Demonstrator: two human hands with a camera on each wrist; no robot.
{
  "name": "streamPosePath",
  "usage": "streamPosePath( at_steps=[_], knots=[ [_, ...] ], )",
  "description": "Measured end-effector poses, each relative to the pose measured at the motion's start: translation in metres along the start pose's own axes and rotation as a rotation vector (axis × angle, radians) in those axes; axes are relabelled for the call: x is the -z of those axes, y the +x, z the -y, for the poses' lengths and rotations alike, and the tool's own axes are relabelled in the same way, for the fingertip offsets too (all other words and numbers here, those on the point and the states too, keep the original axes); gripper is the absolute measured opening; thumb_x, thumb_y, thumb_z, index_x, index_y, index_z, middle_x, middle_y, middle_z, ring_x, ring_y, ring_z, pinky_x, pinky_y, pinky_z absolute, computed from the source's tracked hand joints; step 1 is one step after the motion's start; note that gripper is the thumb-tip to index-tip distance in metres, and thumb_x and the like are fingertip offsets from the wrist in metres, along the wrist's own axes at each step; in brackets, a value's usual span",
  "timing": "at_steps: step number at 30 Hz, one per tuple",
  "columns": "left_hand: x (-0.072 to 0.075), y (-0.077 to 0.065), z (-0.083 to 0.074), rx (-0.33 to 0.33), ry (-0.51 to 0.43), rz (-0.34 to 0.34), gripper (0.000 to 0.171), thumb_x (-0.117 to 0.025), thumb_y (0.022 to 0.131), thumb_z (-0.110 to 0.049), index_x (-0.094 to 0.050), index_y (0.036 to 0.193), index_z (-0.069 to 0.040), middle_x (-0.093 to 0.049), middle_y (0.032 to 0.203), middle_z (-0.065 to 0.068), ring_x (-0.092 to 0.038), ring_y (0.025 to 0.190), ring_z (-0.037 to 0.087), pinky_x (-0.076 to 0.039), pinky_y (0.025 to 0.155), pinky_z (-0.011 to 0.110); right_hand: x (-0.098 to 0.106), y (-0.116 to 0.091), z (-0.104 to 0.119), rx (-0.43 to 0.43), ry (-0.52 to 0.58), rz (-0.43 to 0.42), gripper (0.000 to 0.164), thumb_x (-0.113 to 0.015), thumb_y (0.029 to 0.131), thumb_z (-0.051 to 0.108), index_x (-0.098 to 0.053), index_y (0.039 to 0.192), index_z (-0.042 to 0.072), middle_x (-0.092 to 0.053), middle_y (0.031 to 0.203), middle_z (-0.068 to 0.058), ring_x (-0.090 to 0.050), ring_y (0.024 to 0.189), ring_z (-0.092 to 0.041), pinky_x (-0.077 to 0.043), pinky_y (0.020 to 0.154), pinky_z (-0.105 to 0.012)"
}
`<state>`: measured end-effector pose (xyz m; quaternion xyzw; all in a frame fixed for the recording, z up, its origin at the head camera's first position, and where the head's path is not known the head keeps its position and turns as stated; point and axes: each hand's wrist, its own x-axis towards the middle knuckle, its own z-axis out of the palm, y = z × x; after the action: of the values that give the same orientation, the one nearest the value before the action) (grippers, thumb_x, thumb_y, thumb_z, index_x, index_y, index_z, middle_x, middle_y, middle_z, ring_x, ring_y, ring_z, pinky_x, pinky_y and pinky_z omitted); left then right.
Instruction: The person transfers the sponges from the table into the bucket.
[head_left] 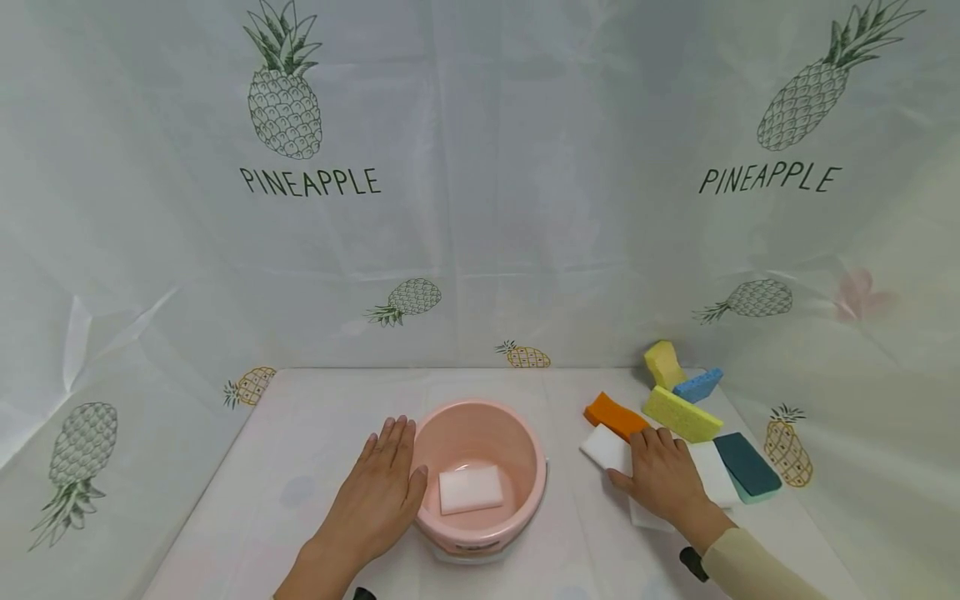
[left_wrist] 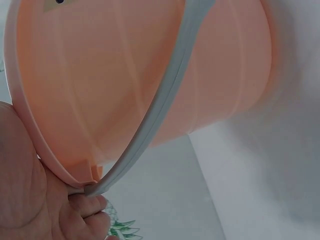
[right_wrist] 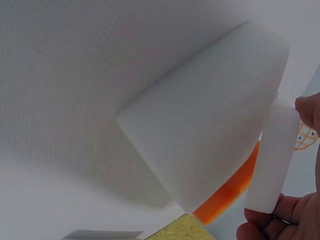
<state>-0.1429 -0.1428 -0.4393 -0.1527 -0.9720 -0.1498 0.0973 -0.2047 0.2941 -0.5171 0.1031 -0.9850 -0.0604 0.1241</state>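
A pink bucket [head_left: 480, 533] stands in the middle of the table with a white sponge block [head_left: 471, 489] lying inside it. My left hand [head_left: 375, 492] rests against the bucket's left rim, fingers straight; the left wrist view shows it beside the grey handle [left_wrist: 150, 120] where that joins the rim. Over the sponge pile at the right, my right hand [head_left: 663, 475] pinches a white sponge [right_wrist: 275, 155] between thumb and fingers. Close by lies another white sponge [right_wrist: 210, 115], with an orange sponge [head_left: 611, 414] just beyond the hand.
Past the right hand lie a yellow-green sponge [head_left: 682, 414], a blue sponge [head_left: 699, 385], a yellow sponge [head_left: 663, 363] and a dark green scouring pad [head_left: 747, 463]. A pineapple-printed sheet [head_left: 525, 208] hangs behind and around the white table [head_left: 300, 433].
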Motion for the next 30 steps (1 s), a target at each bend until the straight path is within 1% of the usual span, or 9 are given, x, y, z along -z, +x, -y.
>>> streamPosePath(
  at_steps=[9,16,19,23,30],
  knots=[
    [0.0,0.0,0.0,-0.007,0.009,-0.014,0.065,-0.05,0.11,-0.034,-0.038,0.159,0.008,-0.037,0.167,0.024,-0.029,0.159,0.038,-0.027,0.129,0.056,-0.002,0.0,0.001,-0.011,-0.008,0.029,0.077,-0.083,0.078,0.066,-0.062,0.105,-0.002,-0.052,0.09,-0.011,-0.047,0.085,-0.03,-0.046,0.077,-0.045],
    [0.001,-0.001,-0.001,-0.009,0.005,-0.015,0.065,-0.05,0.11,-0.033,-0.038,0.159,0.008,-0.038,0.166,0.024,-0.03,0.159,0.038,-0.027,0.129,0.056,-0.003,-0.001,0.001,-0.042,0.011,0.056,0.079,-0.082,0.078,0.067,-0.062,0.105,-0.004,-0.049,0.087,-0.01,-0.045,0.084,-0.03,-0.043,0.075,-0.044],
    [0.001,-0.001,-0.001,-0.009,0.008,-0.014,0.065,-0.049,0.11,-0.034,-0.039,0.158,0.008,-0.038,0.166,0.024,-0.03,0.159,0.038,-0.027,0.129,0.056,-0.004,0.0,0.002,-0.036,0.016,0.041,0.077,-0.083,0.078,0.065,-0.061,0.104,-0.003,-0.05,0.088,-0.01,-0.045,0.084,-0.03,-0.043,0.075,-0.044],
    [0.001,0.0,-0.002,-0.01,0.011,-0.015,0.065,-0.05,0.11,-0.034,-0.039,0.158,0.008,-0.039,0.166,0.025,-0.031,0.158,0.038,-0.028,0.129,0.056,-0.003,0.002,0.003,-0.005,0.02,-0.004,0.073,-0.085,0.077,0.061,-0.06,0.104,-0.002,-0.052,0.091,-0.011,-0.046,0.086,-0.031,-0.043,0.075,-0.043],
    [0.003,0.0,-0.002,-0.008,0.009,-0.014,0.065,-0.05,0.11,-0.034,-0.039,0.158,0.009,-0.039,0.166,0.025,-0.031,0.158,0.039,-0.027,0.129,0.057,0.01,0.011,0.009,0.064,0.02,-0.076,0.07,-0.084,0.079,0.059,-0.061,0.105,-0.002,-0.057,0.095,-0.014,-0.048,0.089,-0.032,-0.045,0.075,-0.045]
  ],
)
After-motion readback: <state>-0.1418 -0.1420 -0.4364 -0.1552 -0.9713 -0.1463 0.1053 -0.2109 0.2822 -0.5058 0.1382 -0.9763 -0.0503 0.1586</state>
